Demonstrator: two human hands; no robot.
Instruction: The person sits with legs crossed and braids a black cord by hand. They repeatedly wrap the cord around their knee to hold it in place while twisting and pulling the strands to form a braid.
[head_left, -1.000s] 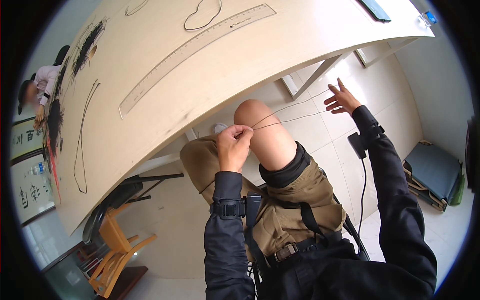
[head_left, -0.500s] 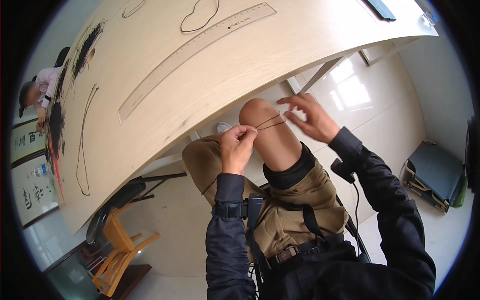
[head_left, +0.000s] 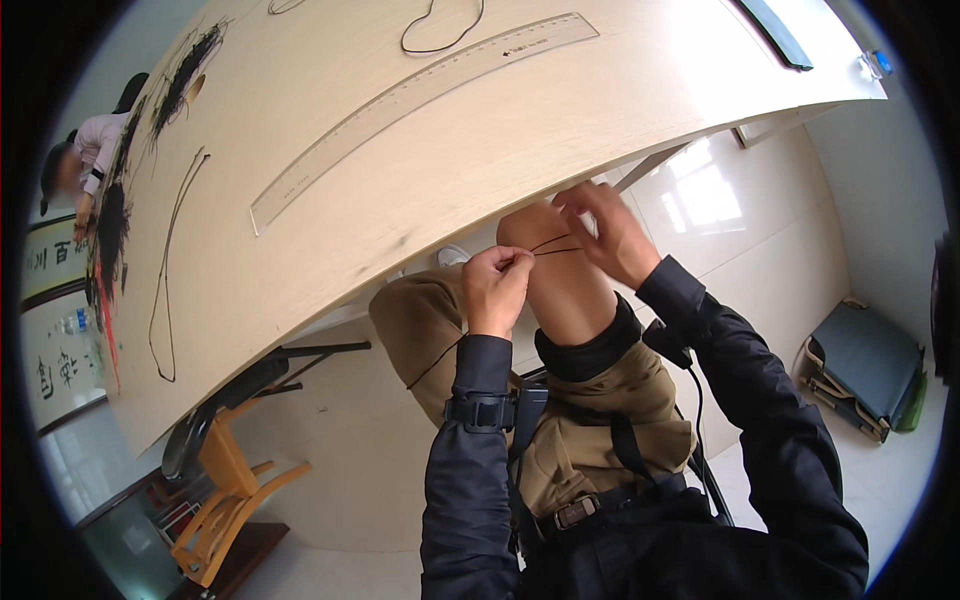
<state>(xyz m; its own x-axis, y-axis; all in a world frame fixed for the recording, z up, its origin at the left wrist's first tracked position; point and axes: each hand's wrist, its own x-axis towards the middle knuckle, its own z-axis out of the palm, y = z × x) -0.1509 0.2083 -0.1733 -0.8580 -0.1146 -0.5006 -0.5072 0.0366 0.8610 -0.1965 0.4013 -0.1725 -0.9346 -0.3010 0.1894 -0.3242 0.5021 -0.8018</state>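
Note:
My left hand (head_left: 494, 292) is closed in a pinch on a thin dark cord (head_left: 553, 246) above my bare right knee. Two strands of it run from the fingertips toward my right hand (head_left: 622, 245). Those right fingers are bent beside the strands and blurred, so whether they grip the cord is unclear. Another stretch of dark cord (head_left: 437, 361) crosses my left trouser leg.
A clear ruler (head_left: 420, 112), a long looped cord (head_left: 168, 270) and another cord loop (head_left: 443, 48) lie on the pale table (head_left: 330, 225). Bundles of black strands (head_left: 112, 225) line its far left side, near a seated person (head_left: 98, 150). A blue folding item (head_left: 868, 360) stands at right.
The table and ruler have shifted in the picture as my head moved. My right hand has come closer to my left, its fingers more bent and nearer the cord strands. The left pinch stays.

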